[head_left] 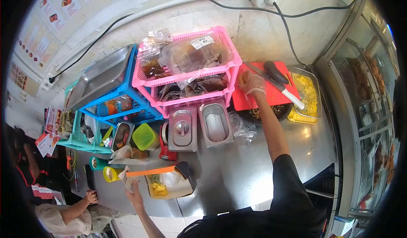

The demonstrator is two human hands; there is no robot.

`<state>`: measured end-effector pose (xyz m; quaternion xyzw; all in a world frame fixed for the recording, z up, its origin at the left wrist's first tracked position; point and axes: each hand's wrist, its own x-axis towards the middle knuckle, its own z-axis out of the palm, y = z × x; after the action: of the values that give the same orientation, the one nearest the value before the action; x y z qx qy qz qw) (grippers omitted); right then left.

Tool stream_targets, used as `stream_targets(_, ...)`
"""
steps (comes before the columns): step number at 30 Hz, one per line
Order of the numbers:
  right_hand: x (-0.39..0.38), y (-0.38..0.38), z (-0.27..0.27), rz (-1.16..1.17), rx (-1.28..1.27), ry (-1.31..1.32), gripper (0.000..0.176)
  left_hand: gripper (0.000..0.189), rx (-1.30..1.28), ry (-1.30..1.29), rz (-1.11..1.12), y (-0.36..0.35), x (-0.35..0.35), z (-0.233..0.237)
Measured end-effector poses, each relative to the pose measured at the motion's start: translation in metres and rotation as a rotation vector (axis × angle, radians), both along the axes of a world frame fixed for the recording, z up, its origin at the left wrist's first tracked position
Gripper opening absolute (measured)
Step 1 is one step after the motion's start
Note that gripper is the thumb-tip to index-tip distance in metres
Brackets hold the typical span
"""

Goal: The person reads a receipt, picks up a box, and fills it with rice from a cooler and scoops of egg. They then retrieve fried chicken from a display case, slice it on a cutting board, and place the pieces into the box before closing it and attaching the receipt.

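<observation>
My right hand (pixel 253 84), in a clear plastic glove, is at the left part of a red cutting board (pixel 242 100). Its fingers are drawn together; what they hold, if anything, I cannot make out. Beside it lie a white-handled knife (pixel 277 85) and a dark, long eggplant-like item (pixel 275 71). My left hand (pixel 135 192) grips the left flap of an open paper food box (pixel 173 192). Inside that box are yellow food pieces (pixel 159 189) and a white rounded mound (pixel 170 178). An orange-edged lid flap (pixel 150 170) stands along its far side.
Pink baskets (pixel 231 70) with bagged food stand at the back, next to blue baskets (pixel 133 93). Two steel containers (pixel 182 130) sit before them. A tray of yellow food (pixel 306 98) is right of the board. Another person's hand (pixel 91 196) rests at the left edge.
</observation>
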<state>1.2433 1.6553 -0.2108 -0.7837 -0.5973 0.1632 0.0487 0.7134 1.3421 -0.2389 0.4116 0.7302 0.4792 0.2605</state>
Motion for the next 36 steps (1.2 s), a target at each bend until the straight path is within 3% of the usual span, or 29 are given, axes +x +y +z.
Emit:
stream_targets(3, 0.0, -0.031, -0.003, -0.009, 0.197, 0.158, 0.074, 0.032, -0.118, 0.11, -0.054, -0.007, -0.011, 0.002)
stream_targets(4, 0.002, -0.046, -0.003, -0.021, 0.197, 0.154, 0.074, 0.033, -0.141, 0.261, -0.064, -0.012, -0.02, 0.006)
stream_targets(6, 0.016, -0.075, -0.003, 0.075, 0.543, -0.012, 0.063, 0.035, -0.053, 0.482, 0.016, -0.018, -0.021, 0.019)
stream_targets(7, 0.03, -0.084, 0.002, 0.058, 0.535, -0.025, 0.063, 0.035, 0.047, 0.547, 0.11, -0.02, -0.016, 0.028)
stream_targets(8, 0.047, -0.096, 0.007, -0.018, 0.653, -0.161, 0.059, 0.035, 0.038, 0.54, 0.091, -0.018, -0.001, 0.047)
stream_targets(9, 0.064, -0.105, 0.01, -0.089, 0.771, -0.297, 0.054, 0.035, 0.125, 0.441, 0.238, -0.011, 0.025, 0.069)
stream_targets(10, 0.086, -0.108, 0.01, -0.096, 0.767, -0.304, 0.054, 0.035, 0.219, 0.341, 0.388, -0.001, 0.05, 0.084)
stream_targets(12, 0.124, -0.111, 0.013, -0.241, 0.251, -0.276, 0.048, 0.036, 0.283, 0.271, 0.347, 0.012, 0.087, 0.095)
stream_targets(15, 0.131, -0.111, 0.025, -0.313, 0.393, -0.326, 0.04, 0.034, 0.551, -0.023, 0.163, 0.041, 0.178, 0.105)
stream_targets(18, 0.13, -0.09, 0.03, -0.216, 0.317, -0.138, 0.043, 0.024, 0.457, 0.049, -0.297, 0.066, 0.25, 0.121)
stream_targets(19, 0.122, -0.08, 0.018, -0.134, 0.41, -0.049, 0.047, 0.021, 0.457, -0.137, -0.348, 0.073, 0.276, 0.128)
stream_targets(20, 0.109, -0.072, 0.004, -0.049, 0.501, 0.039, 0.052, 0.021, 0.464, -0.136, -0.355, 0.077, 0.289, 0.129)
stream_targets(22, 0.072, -0.069, 0.003, 0.095, 0.664, -0.107, 0.059, 0.021, 0.417, -0.211, -0.375, 0.084, 0.308, 0.127)
stream_targets(24, 0.048, -0.071, 0.016, 0.151, 0.426, -0.118, 0.058, 0.022, 0.41, -0.173, -0.426, 0.089, 0.315, 0.129)
stream_targets(29, 0.041, -0.052, -0.019, 0.311, 0.266, 0.077, 0.052, 0.024, 0.337, -0.185, -0.288, 0.08, 0.294, 0.127)
stream_targets(31, 0.049, -0.038, -0.06, 0.358, 0.267, 0.189, 0.05, 0.027, 0.329, -0.175, -0.163, 0.063, 0.26, 0.133)
stream_targets(32, 0.06, -0.025, -0.1, 0.233, 0.294, 0.586, 0.048, 0.028, 0.306, -0.16, -0.108, 0.052, 0.242, 0.137)
stream_targets(34, 0.056, -0.03, -0.084, 0.099, 0.315, 0.974, 0.046, 0.029, 0.381, -0.236, 0.041, 0.039, 0.219, 0.145)
stream_targets(35, 0.052, -0.052, -0.023, 0.051, 0.274, 0.621, 0.045, 0.03, 0.451, -0.32, 0.178, 0.035, 0.213, 0.148)
stream_targets(36, 0.053, -0.06, -0.005, 0.019, 0.261, 0.441, 0.045, 0.03, 0.455, -0.328, 0.173, 0.03, 0.208, 0.154)
